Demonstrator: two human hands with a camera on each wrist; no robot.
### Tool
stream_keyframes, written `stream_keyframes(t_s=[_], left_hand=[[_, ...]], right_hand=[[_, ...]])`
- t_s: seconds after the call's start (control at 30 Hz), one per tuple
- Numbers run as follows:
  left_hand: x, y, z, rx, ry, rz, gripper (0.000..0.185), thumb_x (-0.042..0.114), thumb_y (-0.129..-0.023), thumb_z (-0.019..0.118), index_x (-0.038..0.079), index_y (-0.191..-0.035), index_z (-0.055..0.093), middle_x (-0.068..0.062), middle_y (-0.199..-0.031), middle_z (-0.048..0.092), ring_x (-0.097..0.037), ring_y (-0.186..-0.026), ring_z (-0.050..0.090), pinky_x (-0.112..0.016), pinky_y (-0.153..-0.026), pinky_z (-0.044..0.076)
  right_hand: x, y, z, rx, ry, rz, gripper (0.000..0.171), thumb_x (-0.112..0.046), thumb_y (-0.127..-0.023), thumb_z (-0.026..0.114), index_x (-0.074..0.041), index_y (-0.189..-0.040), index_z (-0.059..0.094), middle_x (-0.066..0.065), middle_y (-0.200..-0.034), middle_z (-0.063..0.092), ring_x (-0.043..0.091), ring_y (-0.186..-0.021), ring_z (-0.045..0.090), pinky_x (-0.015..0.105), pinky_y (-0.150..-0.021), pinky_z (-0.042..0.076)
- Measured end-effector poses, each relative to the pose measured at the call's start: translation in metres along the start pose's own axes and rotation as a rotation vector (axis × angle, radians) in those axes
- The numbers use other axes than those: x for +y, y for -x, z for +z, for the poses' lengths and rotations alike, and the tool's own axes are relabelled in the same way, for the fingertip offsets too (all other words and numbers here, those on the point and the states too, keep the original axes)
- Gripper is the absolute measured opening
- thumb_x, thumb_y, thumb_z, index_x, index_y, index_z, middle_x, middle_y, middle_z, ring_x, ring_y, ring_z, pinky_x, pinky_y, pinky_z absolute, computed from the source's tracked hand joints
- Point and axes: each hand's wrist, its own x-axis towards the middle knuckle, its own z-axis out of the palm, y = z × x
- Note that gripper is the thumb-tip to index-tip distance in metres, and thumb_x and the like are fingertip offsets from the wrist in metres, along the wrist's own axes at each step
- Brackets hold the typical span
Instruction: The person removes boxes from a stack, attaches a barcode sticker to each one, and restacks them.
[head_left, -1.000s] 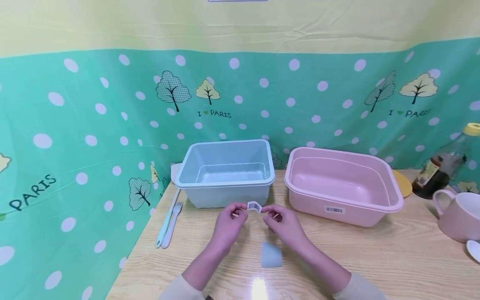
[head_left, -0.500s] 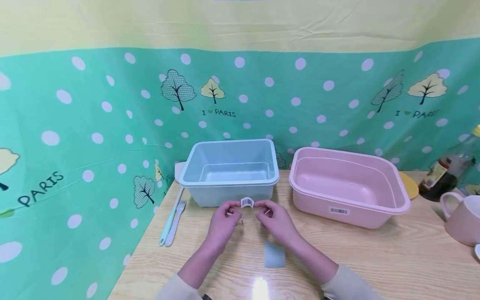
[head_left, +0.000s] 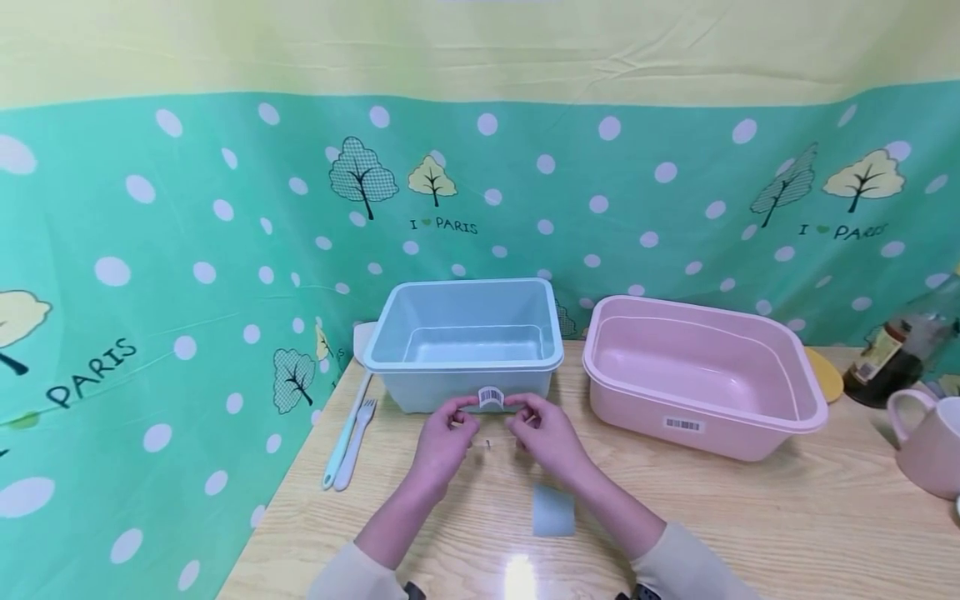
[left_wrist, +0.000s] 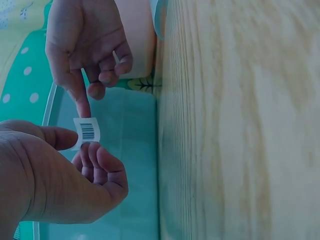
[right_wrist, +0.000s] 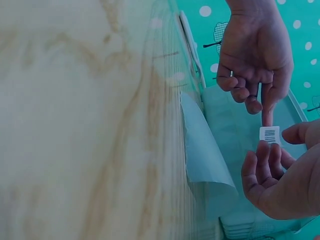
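Note:
My left hand (head_left: 442, 437) and right hand (head_left: 547, 435) face each other before the blue tub (head_left: 427, 390). Between their outstretched index fingertips is a small white barcode label (head_left: 491, 397), slightly bowed, in front of the tub's near wall. Each index fingertip touches or nearly touches a side edge of it; the other fingers are curled below. In the left wrist view the label (left_wrist: 87, 131) faces the camera; the right wrist view shows the label (right_wrist: 269, 135) partly covered by fingertips. Whether it touches the tub wall, I cannot tell. A curled pale blue sheet (head_left: 553, 510) lies near my right forearm.
Right of the blue tub stands a pink tub (head_left: 622, 408) with a barcode label (head_left: 683, 425). A fork (head_left: 356, 446) and a long-handled utensil (head_left: 347, 437) lie at left. A bottle of dark liquid (head_left: 892, 358), yellow round item (head_left: 823, 375) and pink mug (head_left: 930, 446) stand at right.
Both hands have carried the label leftward and closer to the blue tub's front wall. The head view has shifted slightly to the left; tubs and utensils stay in place.

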Motion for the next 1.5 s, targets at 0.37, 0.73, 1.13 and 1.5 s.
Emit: stream_keyframes(t_s=[0.37, 0.73, 1.13, 1.5], left_hand=[[-0.0006, -0.0022, 0.0000, -0.014, 0.007, 0.008, 0.046, 0.007, -0.091, 0.062, 0.008, -0.138, 0.060, -0.006, -0.095, 0.054, -0.014, -0.072, 0.048, -0.018, -0.052, 0.038], [-0.0004, -0.0027, -0.0003, -0.022, -0.030, 0.017, 0.054, 0.008, -0.090, 0.064, 0.011, -0.143, 0.056, -0.006, -0.098, 0.055, -0.013, -0.068, 0.048, -0.018, -0.051, 0.038], [0.0008, -0.0030, 0.0010, -0.029, -0.058, 0.015, 0.055, 0.007, -0.091, 0.063, 0.011, -0.145, 0.054, -0.007, -0.100, 0.056, -0.012, -0.067, 0.047, -0.018, -0.049, 0.037], [0.0044, 0.0045, 0.0048, -0.008, -0.188, 0.059, 0.063, 0.007, -0.091, 0.060, 0.009, -0.152, 0.044, -0.009, -0.113, 0.060, -0.008, -0.053, 0.044, -0.017, -0.043, 0.036]], right_hand=[[0.0054, -0.0019, -0.0008, -0.032, 0.004, 0.024, 0.043, -0.005, -0.092, 0.068, -0.003, -0.135, 0.061, 0.006, -0.083, 0.058, 0.019, -0.064, 0.055, 0.022, -0.050, 0.042], [0.0057, -0.0001, -0.0012, -0.044, 0.032, 0.021, 0.052, -0.004, -0.094, 0.068, -0.002, -0.144, 0.053, 0.007, -0.081, 0.062, 0.029, -0.068, 0.062, 0.025, -0.055, 0.048], [0.0048, 0.0002, -0.0020, -0.022, 0.081, 0.064, 0.049, -0.004, -0.094, 0.065, -0.003, -0.142, 0.054, 0.006, -0.079, 0.066, 0.032, -0.074, 0.065, 0.030, -0.061, 0.053], [0.0054, 0.0016, 0.0020, -0.100, 0.035, 0.005, 0.054, -0.002, -0.094, 0.065, -0.004, -0.146, 0.050, 0.006, -0.079, 0.064, 0.025, -0.067, 0.060, 0.025, -0.055, 0.047]])
